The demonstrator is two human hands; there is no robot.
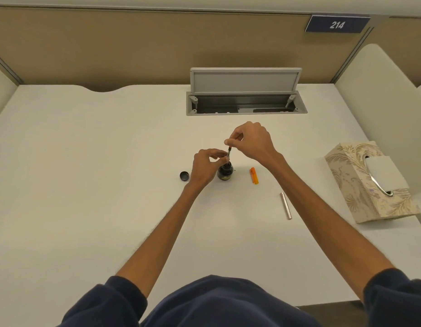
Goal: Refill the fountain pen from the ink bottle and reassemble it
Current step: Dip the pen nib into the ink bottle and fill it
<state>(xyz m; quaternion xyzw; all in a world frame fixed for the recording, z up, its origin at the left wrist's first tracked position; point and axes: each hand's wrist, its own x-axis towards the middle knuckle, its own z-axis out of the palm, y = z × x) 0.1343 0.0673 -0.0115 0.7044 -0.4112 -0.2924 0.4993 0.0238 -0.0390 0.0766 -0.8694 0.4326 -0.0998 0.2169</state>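
A dark ink bottle stands uncapped at the middle of the white desk. Its black cap lies just to the left. The thin pen section with its converter stands upright, lower end in the bottle's mouth. My left hand pinches the section low down, just above the bottle. My right hand pinches the converter's top end. An orange pen cap lies right of the bottle. A silver pen barrel lies further right and nearer to me.
A patterned tissue box sits at the desk's right edge. An open grey cable hatch is set into the desk behind the hands, its lid tilted up. Beige partition walls close off the back and sides.
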